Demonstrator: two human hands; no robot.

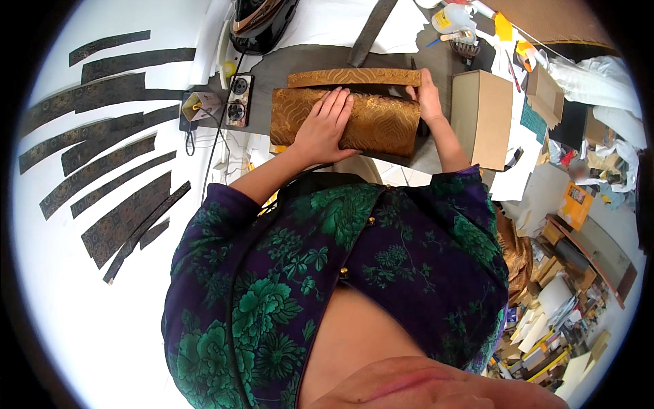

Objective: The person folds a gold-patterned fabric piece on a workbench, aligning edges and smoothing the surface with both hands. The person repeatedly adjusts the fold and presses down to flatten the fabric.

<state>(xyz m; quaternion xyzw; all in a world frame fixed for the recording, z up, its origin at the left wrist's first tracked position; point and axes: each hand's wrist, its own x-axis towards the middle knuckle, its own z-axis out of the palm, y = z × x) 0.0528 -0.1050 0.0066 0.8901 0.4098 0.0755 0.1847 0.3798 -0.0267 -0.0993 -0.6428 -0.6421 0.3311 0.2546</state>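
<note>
A box point(381, 126) covered in golden-brown cloth with a wavy pattern lies across the worktable in front of me. Along its far side runs a narrow panel point(340, 78) in the same cloth, with a dark gap between it and the box at the right. My left hand point(329, 126) rests flat on the box's top, fingers stretched out together. At the box's right end, my right hand point(428, 99) has its fingers bent around the corner, with the thumb by the gap. A thin dark tip shows near those fingers; I cannot make out what it is.
To the right stands a plain cardboard box point(484, 119). A power strip point(238, 102) with a cable is at the left, beside a small open carton point(203, 105). Behind are a dark helmet-like object point(262, 24) and a dark strip point(371, 31). Patterned strips point(112, 146) cover the white surface leftward.
</note>
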